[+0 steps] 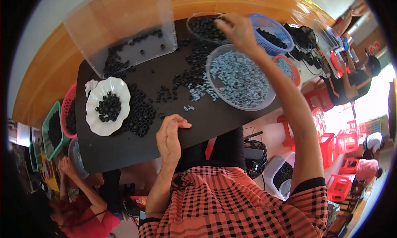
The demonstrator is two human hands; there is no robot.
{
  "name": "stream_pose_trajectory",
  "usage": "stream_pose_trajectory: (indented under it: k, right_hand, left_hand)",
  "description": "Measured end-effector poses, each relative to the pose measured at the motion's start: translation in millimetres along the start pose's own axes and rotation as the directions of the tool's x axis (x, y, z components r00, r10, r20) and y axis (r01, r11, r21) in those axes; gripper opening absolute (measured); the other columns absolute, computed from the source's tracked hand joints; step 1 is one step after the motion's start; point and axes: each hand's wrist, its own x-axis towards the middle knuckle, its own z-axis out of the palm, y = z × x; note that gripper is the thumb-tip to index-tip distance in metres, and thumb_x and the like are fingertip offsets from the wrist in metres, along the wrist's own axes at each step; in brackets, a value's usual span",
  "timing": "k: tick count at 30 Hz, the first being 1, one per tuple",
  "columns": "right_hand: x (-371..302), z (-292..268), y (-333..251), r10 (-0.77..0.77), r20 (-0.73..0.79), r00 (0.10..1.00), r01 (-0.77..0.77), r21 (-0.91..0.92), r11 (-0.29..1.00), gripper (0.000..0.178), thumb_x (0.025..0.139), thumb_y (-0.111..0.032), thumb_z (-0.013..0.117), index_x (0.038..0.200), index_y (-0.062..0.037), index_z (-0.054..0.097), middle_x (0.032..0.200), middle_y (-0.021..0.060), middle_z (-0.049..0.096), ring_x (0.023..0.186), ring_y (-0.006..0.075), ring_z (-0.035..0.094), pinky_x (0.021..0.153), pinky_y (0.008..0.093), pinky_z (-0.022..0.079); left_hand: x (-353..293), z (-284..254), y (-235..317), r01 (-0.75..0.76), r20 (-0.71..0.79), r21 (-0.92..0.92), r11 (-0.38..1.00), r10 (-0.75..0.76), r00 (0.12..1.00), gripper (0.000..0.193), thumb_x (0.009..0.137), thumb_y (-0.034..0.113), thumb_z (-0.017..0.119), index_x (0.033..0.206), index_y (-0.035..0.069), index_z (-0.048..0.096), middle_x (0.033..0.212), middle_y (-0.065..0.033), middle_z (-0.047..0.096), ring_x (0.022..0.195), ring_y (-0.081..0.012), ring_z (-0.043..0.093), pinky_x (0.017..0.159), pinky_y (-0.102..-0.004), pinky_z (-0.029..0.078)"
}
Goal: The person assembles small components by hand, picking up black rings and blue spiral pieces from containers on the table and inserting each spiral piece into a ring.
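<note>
My right hand [239,29] reaches to the far side of the table, its bent fingers at the rim of a clear round bowl [189,27] of small black pieces. Whatever its fingertips grip is too small to make out. Close to the table's near edge, my left hand [168,138] is curled with fingers drawn together; its contents are hidden. Just beyond it lie a few pale blue-grey bits [188,108] and many loose black ring-shaped pieces [140,114]. Under my right forearm stands a translucent tub [248,108] filled with small blue-grey pieces.
A scalloped white plate [93,118] holds black pieces on the left. Behind it, a clear plastic bin [124,18] lies tipped with black pieces inside. A blue basket [289,35] and a red bowl [295,72] stand right. Another person's hands [68,167] work lower left.
</note>
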Motion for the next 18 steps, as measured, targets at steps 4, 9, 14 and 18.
stream_pose_trajectory:
  k: [4, 9, 14, 18]
  right_hand:
    - [7.8, 20.2, 17.4, -0.181, -0.297, 0.937, 0.135, -0.168, 0.976, 0.021, 0.084, -0.023, 0.066, 0.086, -0.0027, 0.069, 0.081, 0.0141, 0.066, 0.081, 0.0309, 0.064, 0.074, 0.0409, 0.05]
    - [-27.4, 53.2, -41.6, -0.143, 0.074, 0.987, 0.122, 0.241, 0.963, 0.015, 0.082, -0.013, 0.064, 0.089, -0.0013, 0.068, 0.079, 0.0126, 0.065, 0.072, 0.0285, 0.063, 0.068, 0.0363, 0.051]
    - [-38.4, 70.7, -70.8, -0.293, 0.366, 0.883, 0.171, 0.33, 0.928, 0.012, 0.08, -0.01, 0.059, 0.082, -0.0018, 0.068, 0.081, 0.0153, 0.066, 0.077, 0.0336, 0.064, 0.071, 0.0414, 0.051]
    - [-46.4, 85.1, -76.9, -0.346, 0.479, 0.807, 0.334, 0.112, 0.936, 0.014, 0.08, -0.008, 0.058, 0.087, -0.0013, 0.068, 0.083, 0.013, 0.066, 0.078, 0.0325, 0.064, 0.076, 0.0403, 0.052]
  left_hand:
    - [2.8, 2.4, 8.4, -0.01, 0.036, 0.059, 0.998, 0.008, 0.999, 0.033, 0.1, 0.021, 0.036, 0.099, -0.004, 0.058, 0.083, -0.0116, 0.066, 0.087, -0.0165, 0.06, 0.086, -0.0294, 0.045]
    - [2.7, -2.4, 9.0, -0.011, 0.025, 0.104, 0.995, 0.009, 1.0, 0.034, 0.099, 0.024, 0.037, 0.097, -0.003, 0.059, 0.078, -0.0107, 0.068, 0.086, -0.0164, 0.06, 0.086, -0.0309, 0.044]
    - [2.4, -1.5, 7.4, -0.038, 0.031, 0.089, 0.995, 0.035, 0.999, 0.03, 0.1, 0.022, 0.041, 0.096, -0.001, 0.059, 0.079, -0.0081, 0.068, 0.08, -0.0131, 0.06, 0.078, -0.0273, 0.045]
    - [2.5, -1.1, 10.3, -0.028, 0.039, 0.091, 0.995, 0.024, 0.999, 0.029, 0.1, 0.021, 0.041, 0.096, -0.001, 0.059, 0.079, -0.0081, 0.068, 0.08, -0.0132, 0.06, 0.077, -0.0273, 0.046]
